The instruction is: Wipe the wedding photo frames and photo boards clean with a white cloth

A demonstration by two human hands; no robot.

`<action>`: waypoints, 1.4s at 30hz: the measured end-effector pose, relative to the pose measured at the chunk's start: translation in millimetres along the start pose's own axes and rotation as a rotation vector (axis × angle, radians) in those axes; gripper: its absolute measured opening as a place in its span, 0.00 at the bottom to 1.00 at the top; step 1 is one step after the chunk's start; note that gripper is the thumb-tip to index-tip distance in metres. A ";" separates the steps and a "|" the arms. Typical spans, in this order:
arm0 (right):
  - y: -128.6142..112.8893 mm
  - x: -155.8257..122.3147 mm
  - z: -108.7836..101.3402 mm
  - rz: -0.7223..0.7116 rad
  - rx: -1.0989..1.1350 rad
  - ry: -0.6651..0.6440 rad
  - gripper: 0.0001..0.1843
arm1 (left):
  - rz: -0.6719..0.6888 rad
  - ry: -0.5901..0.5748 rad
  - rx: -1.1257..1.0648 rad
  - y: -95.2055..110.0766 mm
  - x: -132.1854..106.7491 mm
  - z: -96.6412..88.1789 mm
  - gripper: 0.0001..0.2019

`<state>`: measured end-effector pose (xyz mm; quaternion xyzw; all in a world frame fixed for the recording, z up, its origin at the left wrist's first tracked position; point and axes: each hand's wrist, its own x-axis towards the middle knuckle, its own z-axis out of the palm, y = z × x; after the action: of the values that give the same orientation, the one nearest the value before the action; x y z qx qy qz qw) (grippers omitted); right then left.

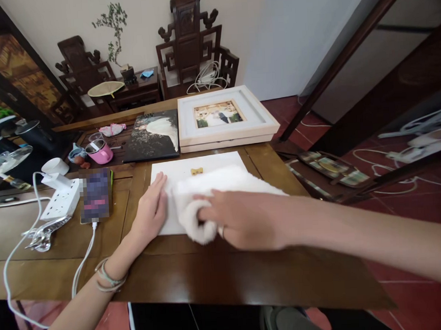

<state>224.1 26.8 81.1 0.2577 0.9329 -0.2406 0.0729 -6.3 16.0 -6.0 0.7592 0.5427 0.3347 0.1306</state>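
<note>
A white flat panel (176, 170), likely the back of a picture frame with a small brass hanger (196, 171) near its far edge, lies on the wooden table (197, 279). My left hand (151, 208) rests flat on the panel's left edge with its fingers stretched out. My right hand (241, 218) is closed around a bunched white towel (210, 195) that lies across the panel. A ring shows on one finger.
Behind the panel lie a white framed photo (223, 116) and a dark photo canvas (153, 135). A pink cup (100, 152), a phone (95, 195) on a cable, a white power strip (61, 198) and keys (41, 237) sit to the left. Carved chairs stand at the back.
</note>
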 end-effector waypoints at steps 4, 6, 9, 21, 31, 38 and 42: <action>32.1 27.3 -13.9 0.106 0.013 0.132 0.14 | 0.011 -0.068 0.078 -6.9 -0.3 3.5 0.22; 38.2 43.3 -22.0 0.081 0.039 0.219 0.12 | 0.011 -0.095 0.084 -6.1 0.0 3.7 0.21; 37.5 68.7 -30.5 0.018 0.058 0.330 0.12 | 0.017 -0.094 0.079 -1.8 1.0 2.5 0.22; 45.3 81.6 -43.2 0.072 0.040 0.254 0.15 | 0.035 -0.105 0.076 -7.6 -1.3 2.3 0.21; 89.2 -22.4 16.0 0.218 -0.085 0.345 0.22 | 0.014 -0.086 0.066 -9.4 -2.6 5.9 0.20; 30.5 -74.4 86.3 -0.009 -0.140 0.399 0.17 | 0.006 -0.077 0.094 -7.2 -1.3 7.1 0.21; 24.2 -76.4 66.9 0.014 -0.067 0.295 0.21 | 0.009 -0.084 0.096 -6.6 -1.4 7.1 0.21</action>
<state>302.8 -21.6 32.6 0.2943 0.9391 -0.1686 -0.0546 -6.9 18.4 -15.5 0.7804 0.5487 0.2767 0.1155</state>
